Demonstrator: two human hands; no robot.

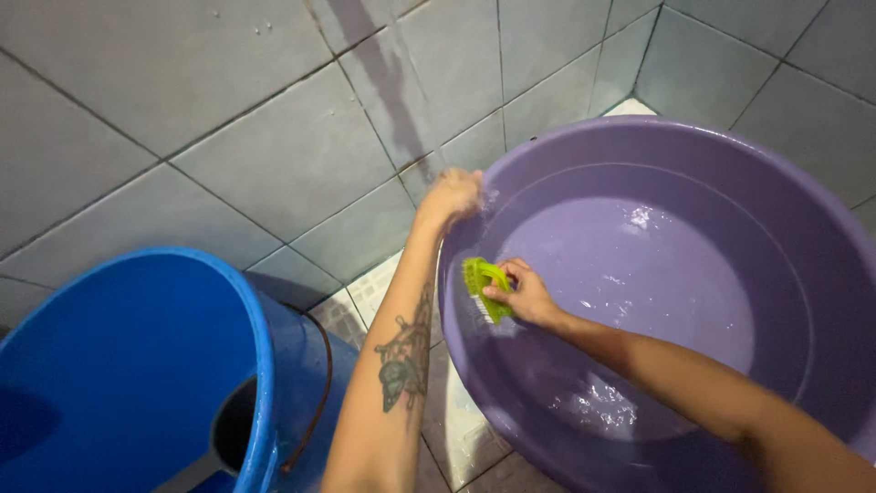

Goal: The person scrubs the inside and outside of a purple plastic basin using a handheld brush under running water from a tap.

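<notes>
A large purple plastic basin [693, 146] stands tilted on the tiled floor, wet inside. My left hand [451, 194] grips its rim at the upper left edge. My right hand [522, 294] is inside the basin, holding a lime-green scrubbing brush [483, 285] pressed against the inner wall near the left rim. Water glistens on the basin's bottom.
A blue plastic bucket [128, 365] stands at the lower left, with a dark scoop inside it [233, 429]. Grey wall tiles [228, 110] fill the background, with a wet streak running down them. Patterned floor tiles [365, 297] show between bucket and basin.
</notes>
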